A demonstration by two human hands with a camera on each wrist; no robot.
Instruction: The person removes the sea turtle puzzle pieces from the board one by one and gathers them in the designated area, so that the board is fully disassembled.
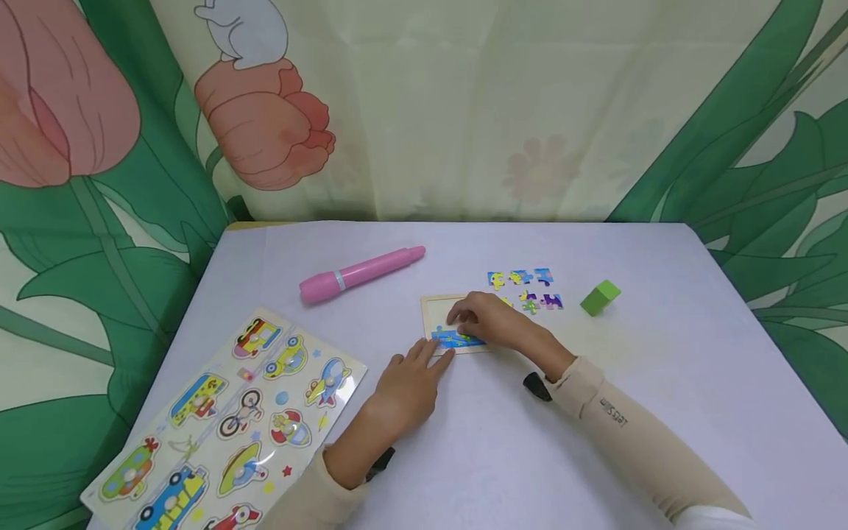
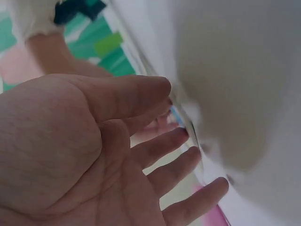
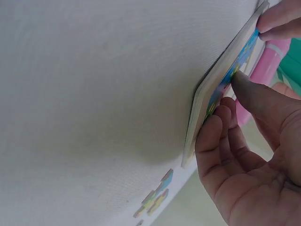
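A small wooden puzzle tray [image 1: 433,303] lies flat on the table, its near edge lined with joined blue jigsaw pieces [image 1: 450,338]. Over it, my right hand [image 1: 497,320] bends its fingers and thumb around a small colourful puzzle piece [image 1: 467,336], down at the blue row; the fingers partly hide the piece. The right wrist view has the thumb [image 3: 242,84] and curled fingertips right at the picture surface. My left hand [image 1: 409,383] reaches the tray's near left corner with extended, spread fingers, its palm [image 2: 117,169] facing the left wrist camera.
Several loose jigsaw pieces [image 1: 520,277] lie behind and right of the tray. A green block [image 1: 600,297] stands farther right. A pink flashlight-shaped thing [image 1: 361,274] lies at the back left. At the left front is a large vehicle picture board [image 1: 265,390]. A printed curtain [image 1: 464,110] hangs behind the table.
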